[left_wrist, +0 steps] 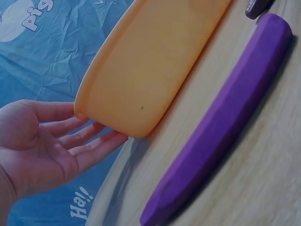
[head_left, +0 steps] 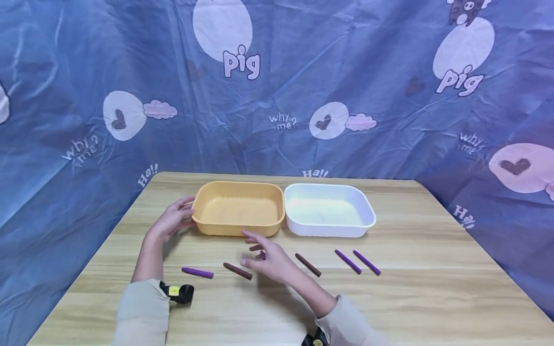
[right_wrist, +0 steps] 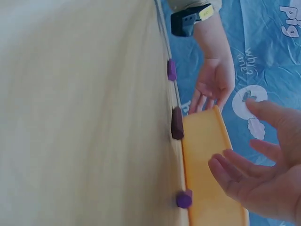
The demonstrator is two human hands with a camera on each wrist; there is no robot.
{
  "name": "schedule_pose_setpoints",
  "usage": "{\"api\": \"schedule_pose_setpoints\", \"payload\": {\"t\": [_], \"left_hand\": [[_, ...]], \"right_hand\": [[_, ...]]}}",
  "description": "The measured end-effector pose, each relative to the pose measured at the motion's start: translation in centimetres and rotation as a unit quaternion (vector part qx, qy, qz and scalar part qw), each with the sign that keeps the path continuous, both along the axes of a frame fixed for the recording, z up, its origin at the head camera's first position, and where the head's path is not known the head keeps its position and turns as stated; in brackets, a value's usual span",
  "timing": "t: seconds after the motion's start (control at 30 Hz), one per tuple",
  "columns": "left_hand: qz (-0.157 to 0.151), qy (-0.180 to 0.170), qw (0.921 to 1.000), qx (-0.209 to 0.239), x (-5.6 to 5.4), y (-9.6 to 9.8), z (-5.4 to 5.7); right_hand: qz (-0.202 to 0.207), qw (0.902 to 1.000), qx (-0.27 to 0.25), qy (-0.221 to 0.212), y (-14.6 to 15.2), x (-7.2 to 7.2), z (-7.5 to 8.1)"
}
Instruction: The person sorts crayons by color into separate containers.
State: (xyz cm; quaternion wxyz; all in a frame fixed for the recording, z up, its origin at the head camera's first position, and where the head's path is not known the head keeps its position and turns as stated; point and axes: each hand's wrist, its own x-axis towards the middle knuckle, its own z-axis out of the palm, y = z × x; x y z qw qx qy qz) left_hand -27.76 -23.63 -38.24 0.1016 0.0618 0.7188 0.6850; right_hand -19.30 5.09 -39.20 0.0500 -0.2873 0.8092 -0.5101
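Observation:
My left hand [head_left: 172, 220] touches the left end of an orange plastic basin [head_left: 235, 230], its fingers extended along the wall. Over the table in front of that basin hovers my right hand [head_left: 273, 260], fingers spread and loosely bent, with nothing held. Below and left of it lie a brown crayon [head_left: 237, 271] and a purple crayon [head_left: 197, 273]; the purple crayon [left_wrist: 221, 122] looms large in the left wrist view. Behind the right fingers, a purple crayon [right_wrist: 184, 199] is partly hidden in the head view. To the right is another brown crayon [head_left: 308, 265].
A white plastic basin [head_left: 331, 230] stands against the orange one's right side. Two more purple crayons, one left [head_left: 348, 262] and one right [head_left: 367, 263], lie before it. The wooden table [head_left: 441, 288] backs onto a blue printed cloth [head_left: 277, 86].

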Motion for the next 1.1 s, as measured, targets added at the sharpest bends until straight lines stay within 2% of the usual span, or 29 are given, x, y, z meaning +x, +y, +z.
{"api": "schedule_pose_setpoints", "payload": {"t": [0.13,0.23,0.5,0.83,0.93,0.97,1.1], "left_hand": [[-0.005,0.001,1.0,0.001,0.0,-0.2,0.0],[-0.006,0.004,1.0,0.004,0.0,-0.2,-0.2],[-0.003,0.005,1.0,0.007,-0.1,-0.6,-0.4],[-0.009,0.009,0.9999,0.011,-0.2,-0.4,0.0],[-0.021,0.024,0.9992,0.026,-0.2,-0.7,-0.3],[-0.035,0.033,0.9975,0.053,-0.6,-1.1,-1.0],[-0.04,0.041,0.9967,0.058,-0.6,-1.4,-1.5]], "right_hand": [[-0.002,0.9984,-0.011,-0.055,-0.4,0.0,-0.7],[-0.007,0.998,0.013,-0.061,-0.4,0.1,-1.1],[-0.007,0.9959,0.09,-0.012,-0.7,0.4,-2.2],[-0.012,0.9912,0.13,0.022,-0.9,0.6,-2.3],[-0.012,0.9911,0.13,0.028,-0.9,0.7,-2.3],[-0.013,0.9911,0.13,0.027,-1.0,0.7,-2.3],[-0.017,0.9906,0.133,0.026,-1.0,0.8,-2.3]]}}
